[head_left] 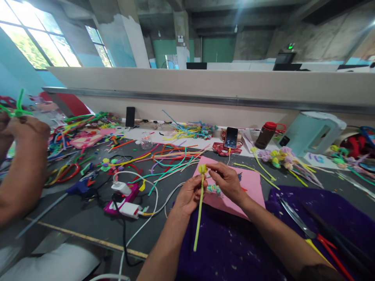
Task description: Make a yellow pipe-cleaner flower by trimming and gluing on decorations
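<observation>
My left hand (190,192) is closed, pinching a yellow-green pipe cleaner flower (202,169) just under its small yellow head. The flower's long fuzzy stem (198,220) hangs down past my fingers, over dark purple cloth. Beside the head, my right hand (226,177) has its thumb and forefinger closed on the petals' right edge. A pink sheet (252,182) lies beneath both hands, with a pale green and white fuzzy piece (215,190) on it, partly hidden by my hands.
Scissors (301,220) with red handles rest on the purple cloth (278,195) at right. Left are a magenta power strip (129,199) with cables, a blue glue gun (80,187) and loose pipe cleaners (172,156). A kettle (313,130) stands behind. A co-worker's hands (26,130) work at far left.
</observation>
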### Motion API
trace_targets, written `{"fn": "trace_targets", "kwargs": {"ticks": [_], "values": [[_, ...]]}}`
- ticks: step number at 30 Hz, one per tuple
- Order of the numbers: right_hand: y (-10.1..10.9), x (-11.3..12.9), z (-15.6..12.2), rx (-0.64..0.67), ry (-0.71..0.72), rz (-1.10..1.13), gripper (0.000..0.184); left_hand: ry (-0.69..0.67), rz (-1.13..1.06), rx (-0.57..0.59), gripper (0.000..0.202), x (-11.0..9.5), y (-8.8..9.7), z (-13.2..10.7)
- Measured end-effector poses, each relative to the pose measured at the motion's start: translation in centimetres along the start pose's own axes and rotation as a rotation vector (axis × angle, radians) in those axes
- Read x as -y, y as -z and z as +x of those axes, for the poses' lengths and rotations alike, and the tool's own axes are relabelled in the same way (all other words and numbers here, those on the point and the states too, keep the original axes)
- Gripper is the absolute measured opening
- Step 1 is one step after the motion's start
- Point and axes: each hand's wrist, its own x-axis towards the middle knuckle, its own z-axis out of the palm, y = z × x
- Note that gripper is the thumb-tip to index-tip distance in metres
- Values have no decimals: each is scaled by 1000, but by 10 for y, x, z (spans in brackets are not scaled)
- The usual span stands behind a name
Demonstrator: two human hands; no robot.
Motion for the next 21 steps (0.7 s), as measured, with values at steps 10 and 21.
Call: {"fn": "trace_targets", "kwargs": {"ticks": [10, 21], "values": [[7, 6, 6, -32, -160, 127, 21, -20, 63, -25, 18, 0, -4, 1], [47, 47, 40, -31, -129, 244, 20, -96, 88, 90, 14, 9, -37, -44]]}}
